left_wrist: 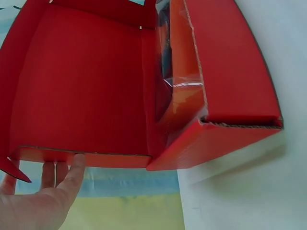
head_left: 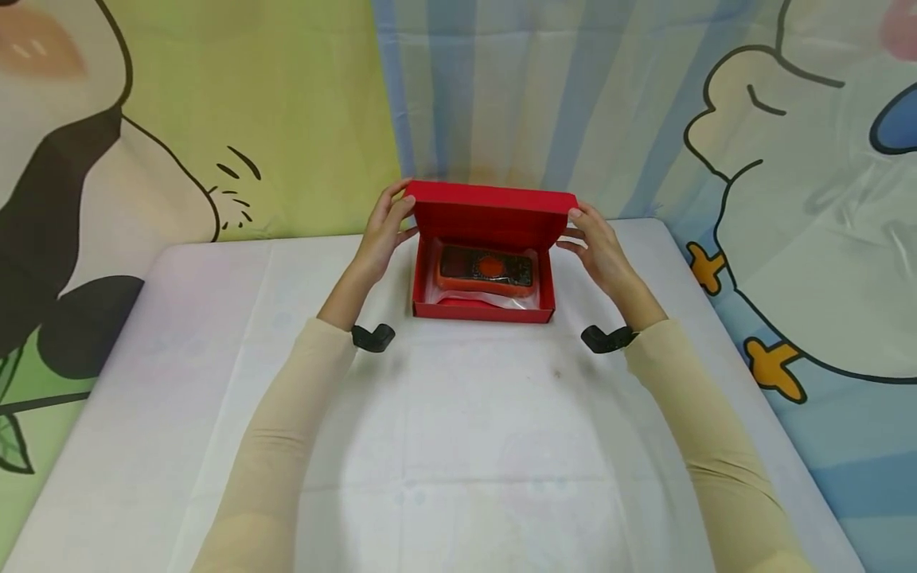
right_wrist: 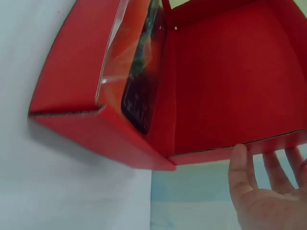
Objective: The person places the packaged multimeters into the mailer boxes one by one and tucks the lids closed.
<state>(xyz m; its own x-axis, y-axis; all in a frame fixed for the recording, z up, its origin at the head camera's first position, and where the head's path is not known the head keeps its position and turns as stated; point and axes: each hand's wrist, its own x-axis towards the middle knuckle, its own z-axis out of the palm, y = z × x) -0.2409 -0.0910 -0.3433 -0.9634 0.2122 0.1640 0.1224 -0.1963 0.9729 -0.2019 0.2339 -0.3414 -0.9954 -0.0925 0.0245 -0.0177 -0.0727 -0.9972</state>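
A red cardboard box (head_left: 483, 313) stands near the far edge of the table with its hinged lid (head_left: 494, 196) raised and tilted back. Inside lies an orange and black multimeter (head_left: 473, 272), wrapped in a clear plastic bag (head_left: 510, 302). My left hand (head_left: 380, 240) holds the lid's left end, the thumb at the side flap's edge and the fingers outside, as the left wrist view shows. At the opposite end my right hand (head_left: 600, 248) grips the lid the same way. In the right wrist view, the thumb (right_wrist: 238, 165) touches the edge of the lid's flap (right_wrist: 216, 154).
A white cloth (head_left: 473, 446) covers the table. Behind it hangs a printed curtain (head_left: 315, 111) with cartoon figures, close to the back of the box. Each wrist wears a black camera mount, one at the left (head_left: 374, 338) and one at the right (head_left: 605, 340).
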